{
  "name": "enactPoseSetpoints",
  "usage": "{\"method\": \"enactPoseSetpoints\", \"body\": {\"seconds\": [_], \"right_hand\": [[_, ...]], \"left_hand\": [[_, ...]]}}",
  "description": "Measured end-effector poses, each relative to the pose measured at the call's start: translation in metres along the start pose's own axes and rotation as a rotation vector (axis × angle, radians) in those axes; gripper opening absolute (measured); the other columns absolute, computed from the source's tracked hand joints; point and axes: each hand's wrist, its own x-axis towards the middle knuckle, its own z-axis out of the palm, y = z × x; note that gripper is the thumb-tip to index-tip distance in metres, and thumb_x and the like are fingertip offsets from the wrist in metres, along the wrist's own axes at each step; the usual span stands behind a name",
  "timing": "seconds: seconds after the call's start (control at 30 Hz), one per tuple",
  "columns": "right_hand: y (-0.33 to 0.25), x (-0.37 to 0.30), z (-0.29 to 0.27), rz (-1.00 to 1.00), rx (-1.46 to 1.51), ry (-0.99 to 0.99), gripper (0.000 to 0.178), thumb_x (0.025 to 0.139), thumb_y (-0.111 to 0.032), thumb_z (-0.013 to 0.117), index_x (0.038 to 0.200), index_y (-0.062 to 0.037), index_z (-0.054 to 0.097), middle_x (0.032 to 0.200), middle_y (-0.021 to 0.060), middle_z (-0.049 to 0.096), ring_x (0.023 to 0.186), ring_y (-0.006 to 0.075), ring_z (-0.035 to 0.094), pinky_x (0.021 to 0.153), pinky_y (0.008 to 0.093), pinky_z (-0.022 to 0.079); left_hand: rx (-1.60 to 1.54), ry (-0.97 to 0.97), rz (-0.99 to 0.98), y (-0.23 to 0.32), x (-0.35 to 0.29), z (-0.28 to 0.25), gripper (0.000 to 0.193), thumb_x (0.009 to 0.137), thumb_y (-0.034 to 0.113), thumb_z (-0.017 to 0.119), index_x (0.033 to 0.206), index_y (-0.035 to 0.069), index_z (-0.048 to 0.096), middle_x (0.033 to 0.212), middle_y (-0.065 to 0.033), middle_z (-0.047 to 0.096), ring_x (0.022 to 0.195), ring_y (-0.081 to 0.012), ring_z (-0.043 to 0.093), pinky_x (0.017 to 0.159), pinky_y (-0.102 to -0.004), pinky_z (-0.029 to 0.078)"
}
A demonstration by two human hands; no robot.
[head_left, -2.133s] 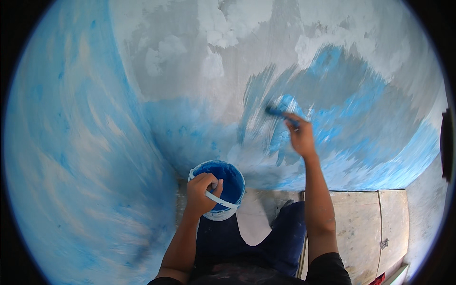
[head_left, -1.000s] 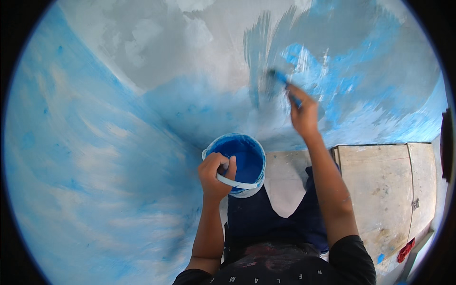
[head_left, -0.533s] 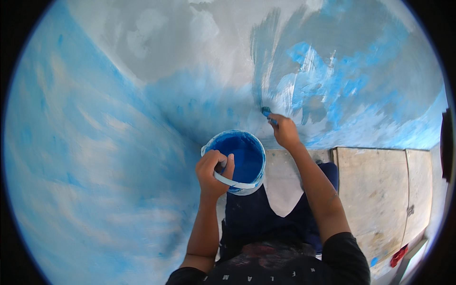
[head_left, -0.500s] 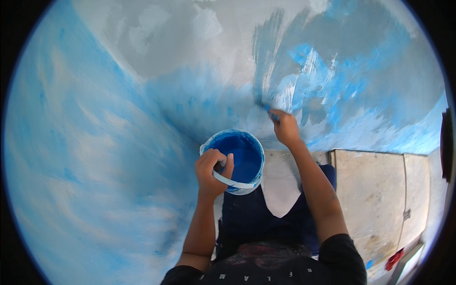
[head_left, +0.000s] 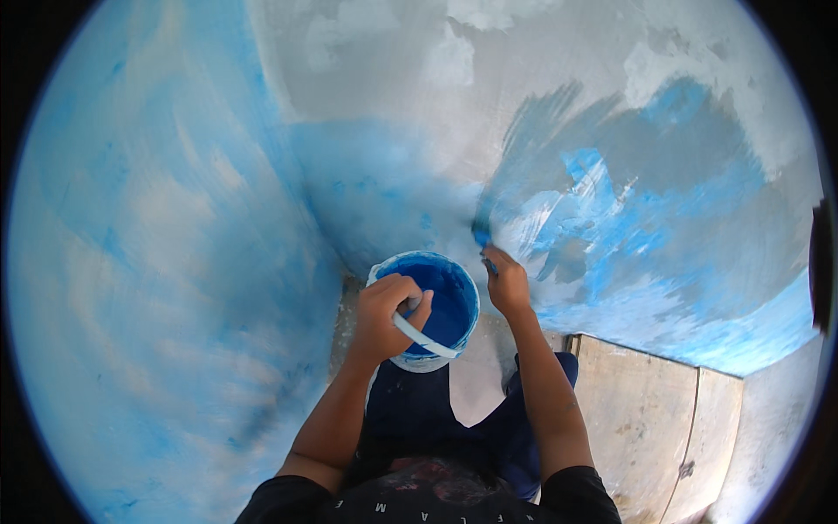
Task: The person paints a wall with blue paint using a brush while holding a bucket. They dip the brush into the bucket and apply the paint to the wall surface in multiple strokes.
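A round bucket [head_left: 451,307] with blue paint inside and a pale, paint-smeared rim hangs in front of me. My left hand [head_left: 390,316] is closed around its pale handle [head_left: 422,336]. In my right hand [head_left: 506,281] is a paintbrush [head_left: 481,232], gripped by its blue handle; its dark, paint-wet bristles are at the wall ahead, just above and right of the bucket. That wall [head_left: 393,175] carries fresh grey-blue strokes, bright blue patches and bare grey areas. Whether the bristle tips press on the surface is hard to tell.
To my left stands another wall [head_left: 166,288] brushed in light blue and white. A worn wooden panel with two sections [head_left: 633,410] lies low on the right. A dark object [head_left: 820,266] sits at the far right edge. My dark-trousered legs [head_left: 406,406] are below the bucket.
The view has shifted, with the wall corner and wooden panel sitting differently in it. My right hand and brush have come lower and closer to the bucket. Both grips are unchanged.
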Motion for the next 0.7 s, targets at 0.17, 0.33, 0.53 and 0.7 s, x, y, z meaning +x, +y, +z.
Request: {"method": "enactPoseSetpoints", "body": {"seconds": [0.17,0.33,0.53,0.7], "right_hand": [[0.003,0.054,-0.071,0.025,0.133,0.003,0.024,0.096,-0.003,0.070,0.120,0.0016,0.075,0.116,0.0236,0.077,0.109,0.0387,0.075,0.094,0.0421,0.058],[-0.065,0.150,-0.191,-0.228,0.178,0.507,0.026,0.100,0.001,0.067,0.125,0.0029,0.074,0.119,0.0192,0.078,0.108,0.0274,0.077,0.089,0.0373,0.061],[-0.041,0.132,-0.174,-0.532,-0.331,0.383,0.040,0.086,0.015,0.063,0.121,-0.0004,0.073,0.135,0.0201,0.071,0.120,0.0360,0.072,0.095,0.0415,0.062],[-0.071,0.108,-0.152,-0.301,-0.118,-0.141,0.033,0.086,0.006,0.073,0.117,-0.0039,0.074,0.127,0.0193,0.073,0.108,0.0377,0.074,0.086,0.0439,0.062]], "left_hand": [[0.038,-0.019,0.048,0.004,0.004,-0.007,0.030,0.087,0.003,0.080,0.070,0.006,0.055,0.061,-0.0067,0.052,0.050,-0.0177,0.046,0.050,-0.0322,0.032],[0.024,0.021,0.023,-0.007,-0.003,-0.001,0.030,0.087,0.006,0.080,0.070,0.007,0.056,0.061,-0.0078,0.054,0.051,-0.0201,0.049,0.050,-0.0337,0.034],[-0.004,-0.042,0.003,-0.006,0.002,0.004,0.027,0.087,0.007,0.080,0.071,0.007,0.058,0.062,-0.0096,0.055,0.053,-0.0245,0.052,0.052,-0.0358,0.037],[-0.011,-0.072,0.045,-0.002,0.001,0.000,0.026,0.084,0.007,0.079,0.070,0.008,0.056,0.062,-0.0098,0.056,0.057,-0.0285,0.057,0.053,-0.0401,0.042]]}}
